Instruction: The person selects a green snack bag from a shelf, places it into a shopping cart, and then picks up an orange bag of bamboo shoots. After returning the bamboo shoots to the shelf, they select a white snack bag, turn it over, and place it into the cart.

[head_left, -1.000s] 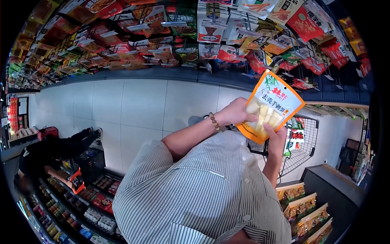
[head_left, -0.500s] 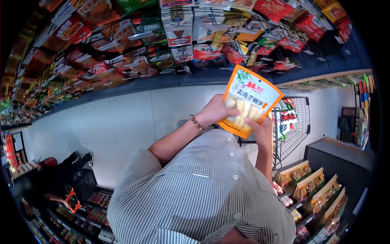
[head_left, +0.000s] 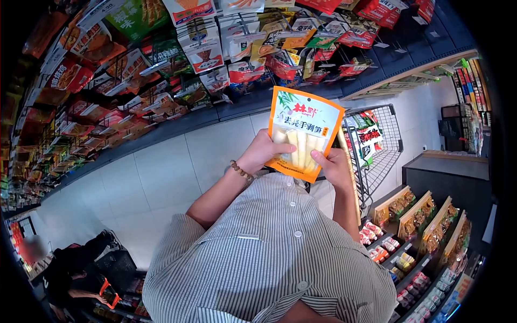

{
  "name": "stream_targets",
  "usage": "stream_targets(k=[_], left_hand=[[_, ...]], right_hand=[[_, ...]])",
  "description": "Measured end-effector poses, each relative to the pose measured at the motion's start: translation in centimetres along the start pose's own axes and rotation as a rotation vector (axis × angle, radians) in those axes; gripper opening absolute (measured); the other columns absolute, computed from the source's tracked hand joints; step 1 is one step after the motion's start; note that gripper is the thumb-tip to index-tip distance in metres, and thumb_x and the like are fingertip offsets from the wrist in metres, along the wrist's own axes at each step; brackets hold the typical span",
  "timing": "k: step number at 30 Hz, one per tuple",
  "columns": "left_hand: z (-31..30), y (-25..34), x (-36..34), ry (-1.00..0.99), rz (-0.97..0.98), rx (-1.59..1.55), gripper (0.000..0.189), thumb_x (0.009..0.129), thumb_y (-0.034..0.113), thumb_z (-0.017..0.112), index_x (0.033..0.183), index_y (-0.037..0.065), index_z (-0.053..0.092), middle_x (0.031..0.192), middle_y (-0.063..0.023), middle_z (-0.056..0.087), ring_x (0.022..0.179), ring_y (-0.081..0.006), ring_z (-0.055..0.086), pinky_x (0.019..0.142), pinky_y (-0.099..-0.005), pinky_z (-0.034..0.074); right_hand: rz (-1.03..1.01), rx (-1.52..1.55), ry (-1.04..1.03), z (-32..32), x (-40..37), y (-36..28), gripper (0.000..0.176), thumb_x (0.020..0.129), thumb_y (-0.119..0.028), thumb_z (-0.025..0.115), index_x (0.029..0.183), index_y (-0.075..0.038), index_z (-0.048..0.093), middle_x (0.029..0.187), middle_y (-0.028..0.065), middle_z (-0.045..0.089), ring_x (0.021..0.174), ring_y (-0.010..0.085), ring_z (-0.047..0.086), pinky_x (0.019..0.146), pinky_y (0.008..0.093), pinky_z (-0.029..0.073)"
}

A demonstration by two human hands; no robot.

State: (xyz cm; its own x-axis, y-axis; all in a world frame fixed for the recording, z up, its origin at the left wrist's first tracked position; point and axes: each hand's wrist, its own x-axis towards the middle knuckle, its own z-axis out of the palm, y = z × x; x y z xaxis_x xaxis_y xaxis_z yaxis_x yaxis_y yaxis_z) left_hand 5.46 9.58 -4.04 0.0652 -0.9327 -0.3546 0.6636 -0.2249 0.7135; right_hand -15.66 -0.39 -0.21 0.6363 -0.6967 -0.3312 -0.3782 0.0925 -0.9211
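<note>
Between my two hands is an orange-edged snack pouch (head_left: 305,119) with pale bamboo shoots pictured on its front, held upright and facing me. My left hand (head_left: 263,152), with a beaded bracelet (head_left: 241,170) at the wrist, grips the pouch's lower left side, thumb on the front. On the lower right edge, my right hand (head_left: 335,166) pinches it, also thumb in front. The other fingers of both hands are hidden behind the pouch. Just beyond my right hand stands a shopping cart (head_left: 371,156) holding green, red and white packages (head_left: 368,137).
Hanging snack packets fill the rack (head_left: 237,102) ahead and to the left. At the right are shelves with boxed packs (head_left: 417,215) and a dark counter (head_left: 447,180). A person in dark clothes (head_left: 64,274) at the lower left holds an orange handle (head_left: 110,293) beside a black basket.
The view has turned, so the pouch and both hands appear farther left. My grip on the pouch looks the same. The person at the lower left appears in a different posture.
</note>
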Motion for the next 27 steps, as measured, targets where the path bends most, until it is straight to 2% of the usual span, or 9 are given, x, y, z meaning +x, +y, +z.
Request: stream_targets(k=[12, 19, 22, 24, 25, 27], left_hand=[[-0.5, -1.2, -0.6, -0.01, -0.056, -0.07, 0.056, 0.078, -0.001, 0.079, 0.128, -0.003, 0.056, 0.123, -0.014, 0.066, 0.108, -0.0233, 0.067, 0.094, -0.0368, 0.055], [0.9, -1.8, -0.9, -0.023, -0.04, -0.111, 0.058, 0.077, -0.001, 0.079, 0.13, -0.003, 0.055, 0.125, -0.0142, 0.065, 0.111, -0.0229, 0.065, 0.096, -0.0366, 0.054], [1.8, -2.2, -0.9, 0.001, -0.042, -0.088, 0.058, 0.077, -0.001, 0.079, 0.129, -0.002, 0.055, 0.124, -0.014, 0.065, 0.11, -0.0228, 0.065, 0.096, -0.0367, 0.053], [2.3, -2.8, -1.3, 0.026, -0.029, -0.084, 0.058, 0.077, 0.0, 0.079, 0.129, -0.002, 0.056, 0.123, -0.0138, 0.066, 0.11, -0.0227, 0.066, 0.096, -0.0365, 0.053], [2.4, -2.9, -1.6, 0.043, -0.018, -0.074, 0.058, 0.077, 0.0, 0.079, 0.129, -0.002, 0.056, 0.123, -0.0138, 0.066, 0.11, -0.0227, 0.066, 0.096, -0.0365, 0.053], [3.1, -3.2, -2.1, 0.122, -0.027, 0.02, 0.057, 0.077, 0.0, 0.079, 0.129, -0.002, 0.056, 0.122, -0.0138, 0.067, 0.108, -0.0228, 0.067, 0.095, -0.0359, 0.054]], right_hand=[[-0.017, -0.158, 0.016, 0.9, -0.8, -1.2, 0.027, 0.094, -0.02, 0.069, 0.102, 0.005, 0.073, 0.08, 0.0102, 0.074, 0.072, 0.0082, 0.063, 0.065, 0.0265, 0.051], [0.031, -0.156, 0.025, 0.1, -1.7, -1.2, 0.025, 0.094, -0.018, 0.069, 0.101, 0.005, 0.073, 0.082, 0.0082, 0.074, 0.074, 0.0089, 0.064, 0.066, 0.0269, 0.052], [0.034, -0.14, -0.013, -1.2, -2.1, -0.9, 0.026, 0.094, -0.017, 0.069, 0.106, 0.005, 0.071, 0.091, 0.0071, 0.074, 0.08, 0.0095, 0.065, 0.071, 0.0267, 0.052], [-0.045, 0.054, -0.06, -2.8, -2.1, 0.5, 0.03, 0.093, -0.016, 0.069, 0.113, 0.006, 0.068, 0.1, 0.0068, 0.072, 0.088, 0.0097, 0.064, 0.078, 0.0269, 0.052], [-0.092, 0.055, -0.069, -4.2, -2.0, 1.2, 0.035, 0.095, -0.02, 0.067, 0.117, 0.007, 0.065, 0.103, 0.0057, 0.07, 0.091, 0.0097, 0.063, 0.082, 0.0263, 0.05], [-0.064, 0.086, 0.065, -6.7, -1.2, 2.4, 0.037, 0.1, -0.027, 0.06, 0.117, 0.005, 0.065, 0.099, 0.0058, 0.07, 0.085, 0.0098, 0.062, 0.079, 0.0252, 0.049]])
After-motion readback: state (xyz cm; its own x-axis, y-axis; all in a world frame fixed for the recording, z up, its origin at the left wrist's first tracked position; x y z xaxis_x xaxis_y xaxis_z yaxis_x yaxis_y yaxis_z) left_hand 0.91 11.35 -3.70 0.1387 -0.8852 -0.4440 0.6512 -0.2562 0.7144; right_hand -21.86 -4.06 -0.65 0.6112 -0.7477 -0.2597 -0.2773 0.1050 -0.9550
